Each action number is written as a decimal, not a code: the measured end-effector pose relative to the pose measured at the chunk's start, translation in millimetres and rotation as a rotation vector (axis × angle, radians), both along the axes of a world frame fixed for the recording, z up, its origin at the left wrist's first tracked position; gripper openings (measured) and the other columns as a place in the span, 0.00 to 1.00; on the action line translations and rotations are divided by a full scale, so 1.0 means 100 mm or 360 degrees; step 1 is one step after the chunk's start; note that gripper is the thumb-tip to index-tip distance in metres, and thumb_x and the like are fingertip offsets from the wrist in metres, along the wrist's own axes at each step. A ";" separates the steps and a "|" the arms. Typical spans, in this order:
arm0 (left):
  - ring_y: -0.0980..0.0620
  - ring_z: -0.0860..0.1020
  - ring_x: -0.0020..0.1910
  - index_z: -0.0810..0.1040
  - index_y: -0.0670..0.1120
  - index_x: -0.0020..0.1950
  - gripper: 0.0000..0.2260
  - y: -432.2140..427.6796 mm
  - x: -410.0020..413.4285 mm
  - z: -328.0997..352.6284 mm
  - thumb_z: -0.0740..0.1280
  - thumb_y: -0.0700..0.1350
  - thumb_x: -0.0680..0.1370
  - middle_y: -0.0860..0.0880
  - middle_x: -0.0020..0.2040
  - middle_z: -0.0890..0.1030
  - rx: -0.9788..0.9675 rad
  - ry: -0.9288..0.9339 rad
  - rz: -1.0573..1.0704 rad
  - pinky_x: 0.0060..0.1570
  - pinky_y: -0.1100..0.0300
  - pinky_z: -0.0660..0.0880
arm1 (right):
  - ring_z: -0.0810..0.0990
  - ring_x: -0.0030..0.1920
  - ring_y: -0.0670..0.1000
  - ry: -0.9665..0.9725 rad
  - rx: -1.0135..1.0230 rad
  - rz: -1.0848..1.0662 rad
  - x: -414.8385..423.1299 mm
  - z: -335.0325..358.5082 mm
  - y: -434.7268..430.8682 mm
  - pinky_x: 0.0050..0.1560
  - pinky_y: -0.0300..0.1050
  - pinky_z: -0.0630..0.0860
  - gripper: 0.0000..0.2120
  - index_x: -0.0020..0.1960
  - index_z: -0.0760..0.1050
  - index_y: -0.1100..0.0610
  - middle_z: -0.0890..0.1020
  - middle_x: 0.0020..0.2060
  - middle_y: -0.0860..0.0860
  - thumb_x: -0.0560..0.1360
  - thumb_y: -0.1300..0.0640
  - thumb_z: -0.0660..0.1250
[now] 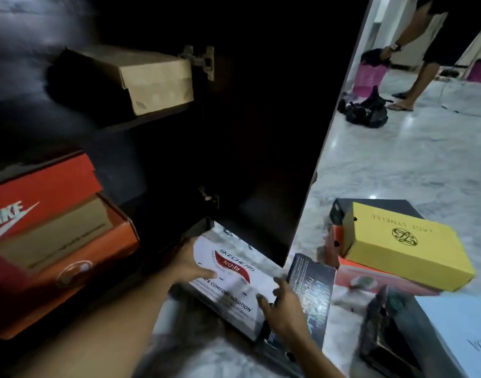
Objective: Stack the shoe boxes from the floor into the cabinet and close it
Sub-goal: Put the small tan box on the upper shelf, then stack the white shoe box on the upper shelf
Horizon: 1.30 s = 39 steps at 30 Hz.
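Observation:
A white Skechers shoe box (234, 279) lies on the floor by the foot of the open dark cabinet (157, 170). My left hand (191, 266) lies on the box's left side, fingers spread over the lid. My right hand (281, 309) grips its right end, between it and a black box (313, 290) standing beside it. Inside the cabinet a red Nike box (40, 197) sits on an orange box (78, 263). A beige box (141, 77) lies on the shelf above.
The open cabinet door (302, 132) stands to the right of the shelves. Right of it, a yellow box (405, 244) tops a pile of boxes on the marble floor (397, 159). A dark box with a light blue lid (435, 334) lies nearest. Another person (414, 64) stands by pink baskets.

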<state>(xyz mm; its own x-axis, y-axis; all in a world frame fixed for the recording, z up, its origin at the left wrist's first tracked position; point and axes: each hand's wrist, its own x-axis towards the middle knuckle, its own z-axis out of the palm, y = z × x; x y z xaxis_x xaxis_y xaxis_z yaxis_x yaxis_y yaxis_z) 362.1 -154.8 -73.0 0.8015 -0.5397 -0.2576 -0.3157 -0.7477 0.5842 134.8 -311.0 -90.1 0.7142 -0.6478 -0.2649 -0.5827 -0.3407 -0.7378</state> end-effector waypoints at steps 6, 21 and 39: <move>0.50 0.49 0.79 0.52 0.50 0.80 0.73 0.17 0.22 -0.65 0.78 0.67 0.40 0.47 0.80 0.52 0.0253 0.0033 -0.0147 0.77 0.51 0.54 | 0.66 0.68 0.52 0.0354 -0.0564 0.0244 -0.15 -0.60 0.16 0.64 0.54 0.65 0.37 0.74 0.61 0.46 0.70 0.66 0.45 0.71 0.31 0.63; 0.43 0.68 0.68 0.59 0.54 0.75 0.54 0.73 -0.61 -1.04 0.79 0.66 0.54 0.48 0.66 0.66 -0.0194 -0.0251 0.0846 0.59 0.46 0.74 | 0.62 0.75 0.55 0.0263 -0.0457 0.0506 0.56 -0.66 -0.07 0.72 0.53 0.62 0.55 0.80 0.45 0.54 0.61 0.76 0.54 0.67 0.42 0.75; 0.55 0.80 0.57 0.66 0.56 0.73 0.59 1.10 -0.34 -1.46 0.82 0.65 0.44 0.55 0.56 0.83 -0.0733 0.0218 0.0762 0.58 0.54 0.77 | 0.69 0.61 0.46 0.0048 0.0346 0.0372 0.85 -0.76 -0.33 0.59 0.37 0.69 0.64 0.80 0.46 0.53 0.69 0.66 0.48 0.57 0.57 0.86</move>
